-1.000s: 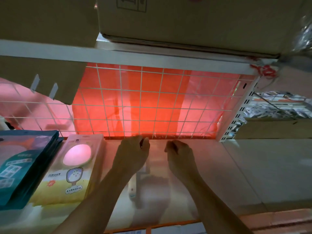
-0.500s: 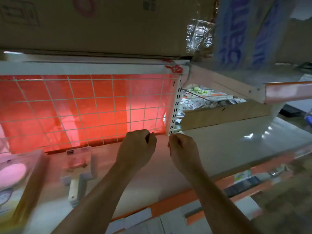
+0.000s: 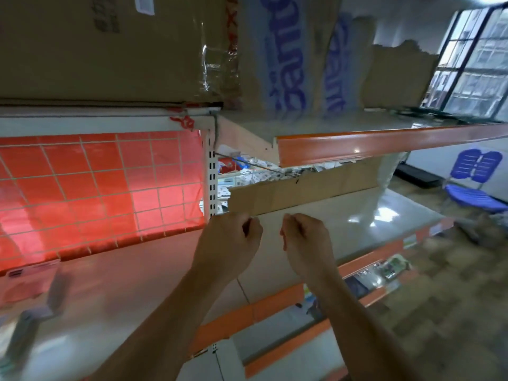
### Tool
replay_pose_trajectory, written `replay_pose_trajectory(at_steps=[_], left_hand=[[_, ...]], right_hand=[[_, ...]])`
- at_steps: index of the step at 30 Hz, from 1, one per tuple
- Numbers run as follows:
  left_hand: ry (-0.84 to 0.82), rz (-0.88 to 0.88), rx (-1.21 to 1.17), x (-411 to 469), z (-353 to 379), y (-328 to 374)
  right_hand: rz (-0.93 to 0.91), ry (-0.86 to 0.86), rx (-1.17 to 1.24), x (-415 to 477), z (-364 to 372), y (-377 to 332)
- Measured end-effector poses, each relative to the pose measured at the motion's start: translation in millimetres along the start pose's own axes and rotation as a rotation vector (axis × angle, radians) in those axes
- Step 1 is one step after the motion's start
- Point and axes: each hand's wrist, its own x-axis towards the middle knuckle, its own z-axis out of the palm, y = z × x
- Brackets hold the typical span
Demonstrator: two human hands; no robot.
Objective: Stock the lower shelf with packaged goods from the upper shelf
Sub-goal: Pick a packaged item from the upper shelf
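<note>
Two shelves fill the view: the upper shelf (image 3: 384, 141), with an orange front edge, and the pale lower shelf (image 3: 123, 284) beneath it, also edged in orange. A large brown box (image 3: 96, 50) stands on the upper shelf at left, its seam taped. Just beside it on the right stands a torn carton (image 3: 288, 64) with blue lettering. A red panel (image 3: 96, 188) overlaid with a white wire grid closes the back of the lower shelf at left. A window (image 3: 478, 56) occupies the upper right corner. A long cardboard strip (image 3: 302, 193) stands on edge along the back of the lower shelf at right, with small blurred items behind it. A blue chair (image 3: 478, 188) stands on the floor at far right. A white slotted post (image 3: 211, 174) runs upright between the panel and the strip. Both forearms reach forward over the lower shelf. The left hand (image 3: 231, 243) is clenched, fingers curled inward, just in front of the post base, with nothing visible in it. The right hand (image 3: 305, 243) is likewise clenched on nothing visible, near the left hand but apart from it, in front of the strip. One pinkish package (image 3: 30, 281), heavily blurred, lies on the lower shelf at the far left, well apart from both hands.
</note>
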Motion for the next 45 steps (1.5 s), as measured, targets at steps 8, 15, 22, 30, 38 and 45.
replay_pose_trajectory(at_steps=[8, 15, 22, 30, 38, 45], left_hand=[[0.003, 0.166, -0.146, 30.0, 33.4, 82.9], [0.006, 0.231, -0.113, 64.4, 61.4, 138.7], [0.078, 0.332, -0.126, 104.9, 94.3, 179.0], [0.228, 0.413, 0.028, 167.9, 126.6, 212.0], [0.232, 0.370, 0.148, 209.3, 162.8, 235.0], [0.211, 0.288, 0.255, 227.9, 199.5, 263.4]], right_hand=[[0.008, 0.127, 0.013, 31.0, -85.0, 18.5], [-0.073, 0.218, -0.031, 61.5, -127.8, 34.3], [-0.059, 0.267, -0.021, 110.6, -167.1, 66.7], [-0.125, 0.358, -0.047, 184.0, -206.6, 96.4], [-0.257, 0.380, -0.095, 225.6, -239.8, 120.1], [-0.296, 0.334, -0.046, 260.3, -278.2, 155.9]])
